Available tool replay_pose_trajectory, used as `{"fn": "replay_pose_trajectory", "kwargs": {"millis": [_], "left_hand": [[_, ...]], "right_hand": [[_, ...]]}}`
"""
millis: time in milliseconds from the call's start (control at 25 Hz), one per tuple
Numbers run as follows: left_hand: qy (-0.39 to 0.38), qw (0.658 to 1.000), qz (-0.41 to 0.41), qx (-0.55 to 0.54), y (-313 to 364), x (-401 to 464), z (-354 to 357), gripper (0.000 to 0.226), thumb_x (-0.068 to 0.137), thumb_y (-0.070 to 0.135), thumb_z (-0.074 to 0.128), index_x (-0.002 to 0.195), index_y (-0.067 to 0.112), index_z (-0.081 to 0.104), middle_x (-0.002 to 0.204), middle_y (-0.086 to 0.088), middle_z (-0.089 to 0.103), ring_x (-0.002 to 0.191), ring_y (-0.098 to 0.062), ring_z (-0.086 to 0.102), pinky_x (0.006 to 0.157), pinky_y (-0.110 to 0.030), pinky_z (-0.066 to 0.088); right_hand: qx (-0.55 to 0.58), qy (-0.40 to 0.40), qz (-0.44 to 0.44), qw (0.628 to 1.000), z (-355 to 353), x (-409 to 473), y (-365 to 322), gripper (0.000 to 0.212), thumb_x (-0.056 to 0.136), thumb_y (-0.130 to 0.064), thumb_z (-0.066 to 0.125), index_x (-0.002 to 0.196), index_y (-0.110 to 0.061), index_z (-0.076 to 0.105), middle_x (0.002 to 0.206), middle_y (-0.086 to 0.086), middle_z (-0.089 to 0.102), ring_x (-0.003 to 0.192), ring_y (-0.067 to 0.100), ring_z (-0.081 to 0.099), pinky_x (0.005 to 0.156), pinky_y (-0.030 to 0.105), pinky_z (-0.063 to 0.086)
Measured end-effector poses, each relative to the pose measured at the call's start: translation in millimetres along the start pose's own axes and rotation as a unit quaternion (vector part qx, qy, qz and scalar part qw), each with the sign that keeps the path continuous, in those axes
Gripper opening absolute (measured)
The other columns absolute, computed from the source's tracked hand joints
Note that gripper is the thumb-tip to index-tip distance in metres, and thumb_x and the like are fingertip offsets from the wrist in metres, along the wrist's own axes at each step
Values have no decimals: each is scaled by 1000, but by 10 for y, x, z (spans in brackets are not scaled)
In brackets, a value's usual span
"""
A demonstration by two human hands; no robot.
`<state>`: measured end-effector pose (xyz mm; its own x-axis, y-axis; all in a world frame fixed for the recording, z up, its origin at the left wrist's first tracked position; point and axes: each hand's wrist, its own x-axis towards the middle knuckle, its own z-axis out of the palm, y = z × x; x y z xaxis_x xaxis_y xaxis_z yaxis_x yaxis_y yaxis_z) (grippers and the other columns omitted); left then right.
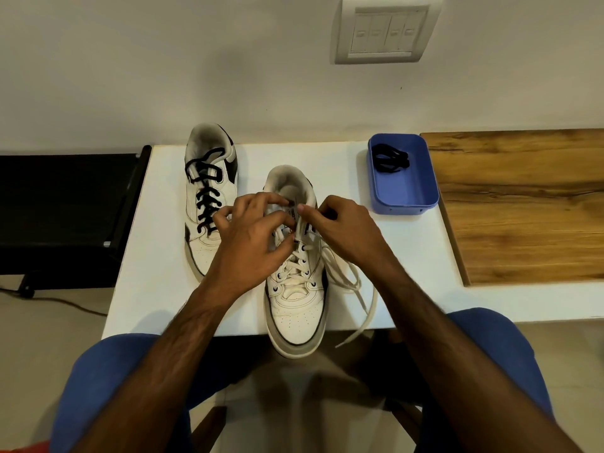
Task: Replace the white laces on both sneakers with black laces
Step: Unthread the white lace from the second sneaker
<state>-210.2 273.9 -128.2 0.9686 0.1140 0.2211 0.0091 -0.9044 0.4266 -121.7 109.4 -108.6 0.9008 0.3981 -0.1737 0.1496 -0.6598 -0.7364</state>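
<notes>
Now both hands' grips, left hand (253, 238) and right hand (343, 225), pinching white lace (351, 282) atop near sneaker (295, 308).

A white surface (343, 158) stands against a wall with a switch plate (382, 31), a wooden board (523, 207) just beside it, dark furniture (65, 207) opposite.
</notes>
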Motion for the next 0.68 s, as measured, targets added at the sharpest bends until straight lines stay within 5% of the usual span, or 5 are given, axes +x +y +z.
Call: {"fn": "replay_pose_trajectory", "kwargs": {"millis": [400, 680], "left_hand": [[57, 998, -15, 25, 53, 24, -168, 12, 74, 38, 66, 81, 28, 65, 125, 11, 58, 128, -21, 43, 97, -43, 21], [16, 997, 44, 62, 92, 12, -37, 22, 89, 41, 59, 101, 26, 71, 132, 4, 59, 129, -24, 43, 100, -45, 21]], "right_hand": [[54, -28, 2, 998, -42, 26, 45, 34, 90, -42, 52, 83, -13, 66, 74, -2, 69, 78, 20, 67, 79, 48, 56], [70, -25, -3, 997, -17, 13, 49, 39, 81, -53, 48, 78, -17, 62, 74, 0, 68, 80, 23, 68, 82, 53, 57]]}}
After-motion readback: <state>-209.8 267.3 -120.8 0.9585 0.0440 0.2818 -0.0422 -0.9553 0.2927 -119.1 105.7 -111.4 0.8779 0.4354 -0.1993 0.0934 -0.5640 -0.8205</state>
